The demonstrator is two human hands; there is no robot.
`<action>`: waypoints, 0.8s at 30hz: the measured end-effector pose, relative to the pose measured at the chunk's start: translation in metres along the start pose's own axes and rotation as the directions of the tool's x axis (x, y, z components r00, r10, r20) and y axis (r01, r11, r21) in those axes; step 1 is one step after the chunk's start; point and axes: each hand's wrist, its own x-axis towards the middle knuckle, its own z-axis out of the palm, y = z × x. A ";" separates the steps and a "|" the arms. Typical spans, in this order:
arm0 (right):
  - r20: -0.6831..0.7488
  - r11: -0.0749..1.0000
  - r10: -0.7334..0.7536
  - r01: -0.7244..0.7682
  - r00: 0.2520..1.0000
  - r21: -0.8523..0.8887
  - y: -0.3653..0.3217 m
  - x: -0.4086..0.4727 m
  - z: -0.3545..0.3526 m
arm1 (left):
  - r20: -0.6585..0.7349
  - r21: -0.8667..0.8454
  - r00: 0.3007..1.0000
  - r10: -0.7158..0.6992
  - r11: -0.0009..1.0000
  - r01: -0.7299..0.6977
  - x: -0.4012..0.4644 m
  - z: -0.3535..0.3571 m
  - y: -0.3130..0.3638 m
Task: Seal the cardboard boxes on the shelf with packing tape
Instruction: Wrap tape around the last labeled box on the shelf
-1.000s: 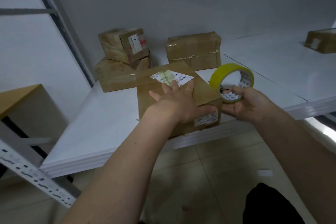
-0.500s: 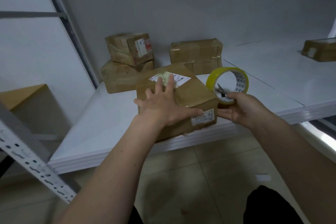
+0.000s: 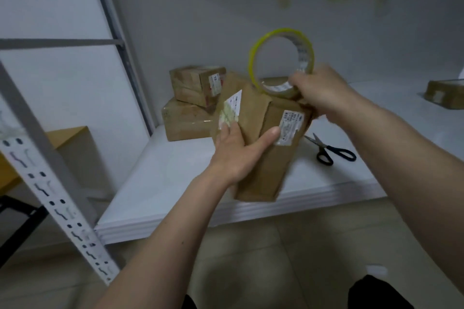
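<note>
My left hand point(image 3: 237, 153) grips the brown cardboard box with white labels point(image 3: 266, 148), my thumb lying across the face that carries a printed label and my other fingers wrapped round the neighbouring face, beside the second label. The box stands tipped up on end, its lower end at the front edge of the white shelf board point(image 3: 160, 183); whether it rests on the board or is lifted just clear of it I cannot tell.

My right hand point(image 3: 324, 95) is curled round the lower part of the yellow-edged roll of clear packing tape point(image 3: 281, 63), holding it upright against the top end of the box, the hand also touching the box's upper right corner. The two hands are apart, one on each side of the box.

On the shelf just right of the box lie black-handled scissors point(image 3: 331, 150), blades pointing back toward the box. Behind the box on the left, a small taped cardboard box point(image 3: 193, 84) sits on top of a larger flat cardboard box point(image 3: 185, 120). Far to the right on the shelf is another cardboard box point(image 3: 444, 94), partly cut off by the frame edge. A grey perforated metal upright point(image 3: 50, 183) slants across the left foreground.
</note>
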 end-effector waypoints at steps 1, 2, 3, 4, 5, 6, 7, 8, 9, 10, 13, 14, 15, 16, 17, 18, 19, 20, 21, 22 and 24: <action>0.008 0.985 -0.094 0.094 0.996 -0.148 -0.013 -0.001 -0.001 | -0.012 -0.048 0.999 0.031 0.998 -0.032 -0.001 0.000 0.005; 0.025 0.947 -0.160 0.160 0.987 -0.279 -0.024 -0.003 -0.001 | -0.049 -0.096 0.996 0.080 0.992 -0.084 -0.001 -0.001 0.010; 0.040 0.905 -0.194 0.194 0.980 -0.378 -0.030 -0.005 0.001 | -0.114 -0.137 0.982 0.151 0.977 -0.166 -0.001 -0.003 0.015; 0.052 0.873 -0.207 0.208 0.977 -0.441 -0.034 -0.006 0.003 | -0.191 -0.175 0.955 0.225 0.950 -0.259 0.001 -0.005 0.017; 0.064 0.853 -0.211 0.215 0.975 -0.476 -0.035 -0.006 0.005 | -0.251 -0.216 0.929 0.271 0.920 -0.327 0.003 -0.007 0.019; 0.072 0.847 -0.204 0.213 0.976 -0.487 -0.034 -0.006 0.007 | -0.272 -0.257 0.921 0.280 0.901 -0.350 0.004 -0.008 0.020; 0.083 0.850 -0.193 0.209 0.978 -0.484 -0.032 -0.007 0.008 | -0.266 -0.294 0.924 0.274 0.890 -0.349 0.005 -0.009 0.020; 0.097 0.858 -0.173 0.199 0.980 -0.474 -0.030 -0.007 0.008 | -0.254 -0.310 0.928 0.274 0.885 -0.346 0.005 -0.010 0.017; 0.116 0.867 -0.153 0.190 0.981 -0.461 -0.029 -0.008 0.007 | -0.250 -0.304 0.926 0.284 0.884 -0.354 0.005 -0.010 0.014; 0.137 0.876 -0.136 0.184 0.981 -0.446 -0.029 -0.010 0.006 | -0.256 -0.282 0.920 0.298 0.887 -0.366 0.006 -0.012 0.010; 0.176 0.891 -0.145 0.205 0.974 -0.405 -0.032 -0.012 0.006 | -0.249 -0.197 0.902 0.354 0.893 -0.405 0.007 -0.024 0.004; 0.175 0.890 -0.154 0.213 0.972 -0.403 -0.034 -0.013 0.008 | -0.236 -0.168 0.901 0.365 0.897 -0.408 0.007 -0.028 0.002; 0.173 0.893 -0.157 0.215 0.972 -0.397 -0.036 -0.014 0.009 | -0.222 -0.142 0.904 0.365 0.905 -0.401 0.006 -0.031 -0.001; 0.167 0.912 -0.144 0.197 0.975 -0.361 -0.037 -0.014 0.009 | -0.208 -0.123 0.910 0.359 0.913 -0.389 0.005 -0.033 -0.003; 0.167 0.946 -0.110 0.155 0.980 -0.285 -0.036 -0.013 0.009 | -0.196 -0.111 0.916 0.349 0.920 -0.375 0.004 -0.036 -0.006; 0.164 0.978 -0.066 0.096 0.984 -0.188 -0.034 -0.012 0.009 | -0.184 -0.099 0.923 0.338 0.928 -0.360 0.002 -0.038 -0.008; 0.155 0.994 -0.026 0.042 0.988 -0.102 -0.032 -0.011 0.008 | -0.176 -0.083 0.928 0.328 0.935 -0.346 0.001 -0.040 -0.009; 0.143 0.999 0.000 0.006 0.990 -0.042 -0.030 -0.010 0.005 | -0.170 -0.059 0.931 0.323 0.940 -0.336 0.000 -0.042 -0.009; 0.133 1.000 0.017 -0.019 0.991 0.013 -0.027 -0.010 0.001 | -0.164 -0.027 0.932 0.324 0.943 -0.332 -0.001 -0.043 -0.009; 0.132 0.996 0.032 -0.042 0.991 0.076 -0.024 -0.009 -0.002 | -0.155 0.006 0.932 0.327 0.944 -0.330 -0.001 -0.044 -0.007; 0.169 0.975 0.066 -0.099 0.983 0.198 -0.019 -0.011 -0.007 | -0.146 0.048 0.931 0.334 0.943 -0.330 -0.002 -0.044 -0.005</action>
